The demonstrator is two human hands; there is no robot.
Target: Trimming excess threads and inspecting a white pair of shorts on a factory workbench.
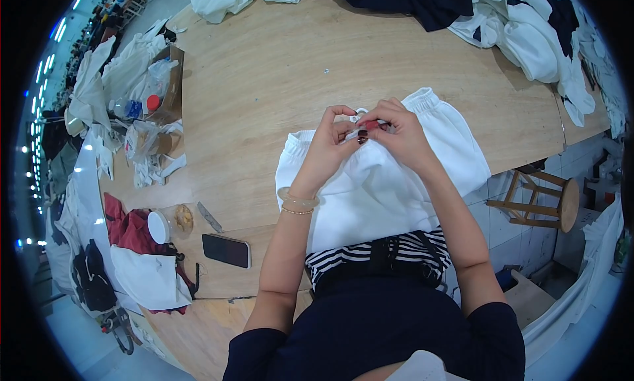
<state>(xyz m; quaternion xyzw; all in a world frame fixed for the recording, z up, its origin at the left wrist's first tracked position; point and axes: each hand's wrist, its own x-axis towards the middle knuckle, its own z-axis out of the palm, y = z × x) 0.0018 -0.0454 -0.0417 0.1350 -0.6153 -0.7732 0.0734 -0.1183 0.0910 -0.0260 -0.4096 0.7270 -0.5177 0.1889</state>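
Note:
A white garment with an elastic waistband [389,183] lies on the wooden table [277,70], hanging over its near edge toward me. My left hand [330,140] and my right hand [399,133] meet at the middle of the waistband. Both pinch the white drawstring [360,113] there, and a small red thing [371,125] shows between the fingertips. Bracelets sit on my left wrist.
A black phone [226,250], a small knife-like tool [209,216] and a clear jar with a white lid [168,224] lie at the left. A cardboard box [168,84] holds bottles. Piles of white and dark garments [522,31] fill the far edge. A wooden stool [545,199] stands at the right.

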